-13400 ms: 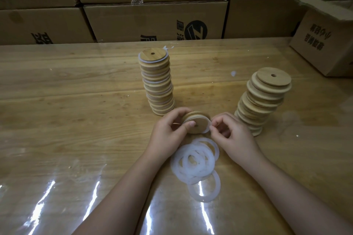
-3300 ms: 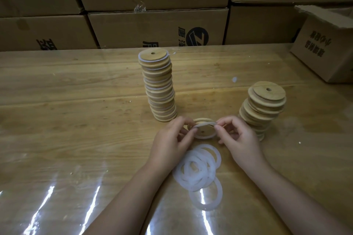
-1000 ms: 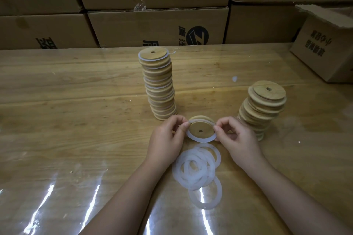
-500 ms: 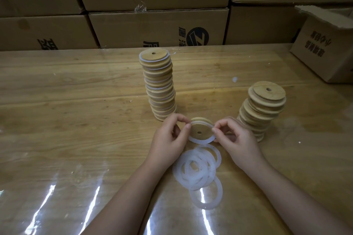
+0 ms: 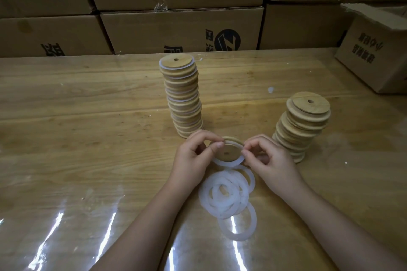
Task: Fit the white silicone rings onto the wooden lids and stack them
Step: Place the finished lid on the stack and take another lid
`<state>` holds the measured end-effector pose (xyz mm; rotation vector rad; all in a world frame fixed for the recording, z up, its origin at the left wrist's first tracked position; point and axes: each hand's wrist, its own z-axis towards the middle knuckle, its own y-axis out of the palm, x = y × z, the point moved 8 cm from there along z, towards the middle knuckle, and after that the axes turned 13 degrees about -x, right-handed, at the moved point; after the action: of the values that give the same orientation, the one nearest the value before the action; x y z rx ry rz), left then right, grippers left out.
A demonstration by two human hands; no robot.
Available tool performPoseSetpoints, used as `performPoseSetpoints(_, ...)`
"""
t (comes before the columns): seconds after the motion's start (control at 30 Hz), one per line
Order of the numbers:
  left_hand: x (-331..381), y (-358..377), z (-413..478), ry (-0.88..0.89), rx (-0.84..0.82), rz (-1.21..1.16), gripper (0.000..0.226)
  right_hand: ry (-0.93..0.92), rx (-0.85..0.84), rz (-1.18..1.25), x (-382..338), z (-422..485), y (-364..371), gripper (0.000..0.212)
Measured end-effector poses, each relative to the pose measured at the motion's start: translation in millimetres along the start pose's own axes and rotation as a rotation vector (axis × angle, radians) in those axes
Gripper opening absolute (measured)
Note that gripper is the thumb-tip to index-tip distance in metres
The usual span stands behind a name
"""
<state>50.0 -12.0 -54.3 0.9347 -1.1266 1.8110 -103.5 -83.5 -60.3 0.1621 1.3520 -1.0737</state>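
A round wooden lid [image 5: 229,152] with a small centre hole is held between both hands just above the table, a white silicone ring [image 5: 228,163] around its rim. My left hand [image 5: 193,158] pinches its left edge; my right hand [image 5: 267,160] pinches the right edge. A loose pile of several white rings [image 5: 226,196] lies on the table below the hands. A tall stack of ringed lids [image 5: 182,97] stands behind the left hand. A shorter, uneven stack of bare wooden lids [image 5: 302,127] stands to the right.
The wooden table [image 5: 88,138] is covered with a shiny clear sheet. Cardboard boxes [image 5: 182,28] line the back edge, and an open box [image 5: 374,50] sits at the back right. A small white scrap [image 5: 270,89] lies between the stacks.
The lid stays between my hands while my fingers work along the ring at its rim. Since 13.4 s ago the right stack has got shorter.
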Motion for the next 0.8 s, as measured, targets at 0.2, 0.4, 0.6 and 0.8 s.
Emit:
performPoseSetpoints(0.2,-5.6,-1.3,1.8,-0.077,0.013,-0.033,0.013,0.051,-0.024,-0.026,7.0,1.8,1.6,0.008)
performPoseSetpoints(0.4,-4.6,-0.5,4.2,-0.079,0.007,-0.049,0.015,0.069,-0.030,-0.134,7.8,2.1,3.4,0.016)
performPoseSetpoints(0.6,-8.0,-1.4,2.9,-0.112,0.007,-0.104,0.018,0.062,-0.085,-0.178,6.9,0.2,7.7,0.016)
performPoseSetpoints(0.8,-2.0,2.7,-0.1,-0.064,-0.022,-0.096,0.014,0.156,-0.099,-0.032,16.9,-0.4,7.5,0.025)
